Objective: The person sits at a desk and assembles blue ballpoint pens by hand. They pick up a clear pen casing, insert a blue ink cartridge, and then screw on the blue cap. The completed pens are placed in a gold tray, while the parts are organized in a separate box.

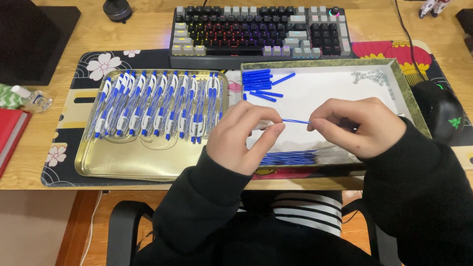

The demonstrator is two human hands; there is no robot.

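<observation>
I held a thin blue refill [296,120] level between my two hands, above the white floor of the shallow box [409,103]. My left hand [241,140] pinched one end between thumb and fingertips, and those fingers also closed on a pale pen barrel [260,126] that the refill entered. My right hand [352,125] pinched the other end, fingers curled inward. Both grips were closed; neither hand was released.

Directly below my hands, along the near wall of the box, lay a row of blue refills [288,158] beside a bundle of clear tubes [335,153]. In the far left corner of the box, a stack of blue caps [257,79] lay side by side, with a few loose ones just beside it. In the far right corner sat a small heap of metal springs [372,77].

To the left of the box, touching its wall, stood a gold metal tray [128,165]. Its far half carried a row of assembled blue-and-white pens [157,103], laid parallel and close together.

Both containers rested on a dark floral desk mat [86,83]. Behind them stood a backlit keyboard [258,32]. A black mouse [441,116] lay just right of the box. A red book [10,135] lay at the left edge of the desk.
</observation>
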